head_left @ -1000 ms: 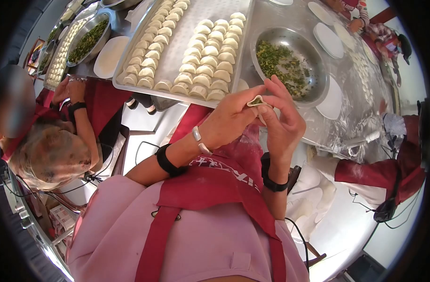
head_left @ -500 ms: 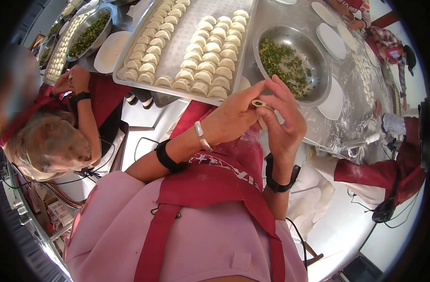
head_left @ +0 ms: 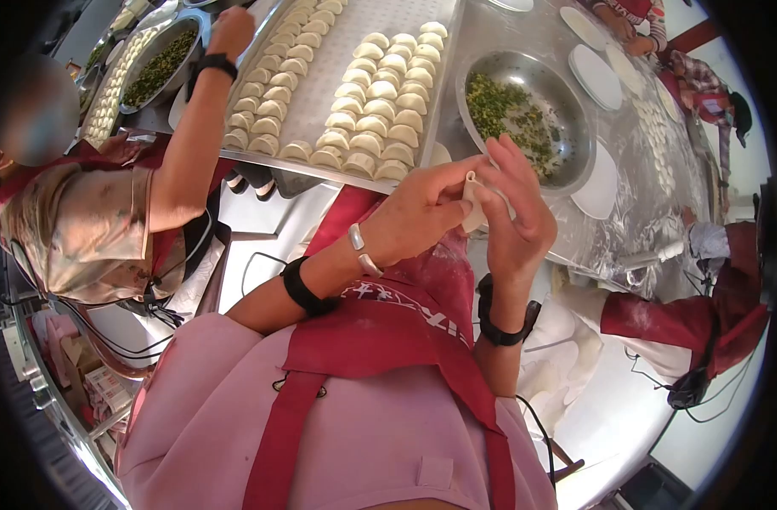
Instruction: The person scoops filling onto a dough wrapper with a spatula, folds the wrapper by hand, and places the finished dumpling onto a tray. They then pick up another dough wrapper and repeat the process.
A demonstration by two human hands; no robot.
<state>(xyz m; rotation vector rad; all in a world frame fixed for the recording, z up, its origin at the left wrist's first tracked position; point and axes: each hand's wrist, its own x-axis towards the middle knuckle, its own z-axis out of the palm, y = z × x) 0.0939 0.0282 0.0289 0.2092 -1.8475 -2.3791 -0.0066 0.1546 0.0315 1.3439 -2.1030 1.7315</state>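
Note:
My left hand (head_left: 415,211) and my right hand (head_left: 522,214) meet in front of the apron, both closed on one dumpling (head_left: 471,202). Its pale dough stands on edge, with a small fold at its top between my fingertips. The fingers hide much of the dough, and no filling shows in it. Just beyond my hands is a steel bowl (head_left: 578,127) with chopped green and yellow filling (head_left: 500,106) along one side. Left of it, a metal tray (head_left: 320,85) carries rows of folded dumplings (head_left: 380,106).
Stacked white plates (head_left: 596,76) and a white sheet-like piece (head_left: 599,183) lie right of the bowl on the floury steel table (head_left: 647,225). At left, a co-worker's arm (head_left: 189,161) reaches toward the tray beside another filling bowl (head_left: 163,68). More people work at right.
The dumpling's open end, where filling showed, is now pinched into a narrow fold and turned upright. The co-worker at left has raised an arm toward the tray's far side.

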